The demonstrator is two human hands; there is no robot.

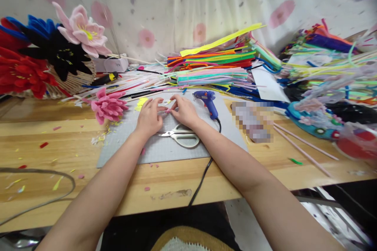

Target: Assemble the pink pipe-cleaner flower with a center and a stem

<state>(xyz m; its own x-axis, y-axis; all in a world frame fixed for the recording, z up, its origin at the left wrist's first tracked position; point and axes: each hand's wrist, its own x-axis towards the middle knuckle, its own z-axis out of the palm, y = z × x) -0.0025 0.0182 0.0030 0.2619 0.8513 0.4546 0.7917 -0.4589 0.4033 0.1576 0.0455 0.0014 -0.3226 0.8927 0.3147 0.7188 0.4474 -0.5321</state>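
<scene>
Both my hands meet over a grey cutting mat (165,149) on the wooden table. My left hand (150,115) and my right hand (184,110) pinch a small pink piece (167,111) between their fingertips; it looks like a bit of pink pipe cleaner. White-handled scissors (181,136) lie on the mat just under my wrists. A blue glue gun (208,102) rests to the right of my right hand, its black cord running off the table's front edge. A pink pipe-cleaner flower (108,106) lies left of my left hand.
Stacks of coloured pipe cleaners (215,64) fill the back and right of the table. Red, black, blue and pink flowers (79,29) stand at the back left. Thin pink sticks (303,147) lie at the right. A grey cable (44,172) loops at the front left. Scraps litter the wood.
</scene>
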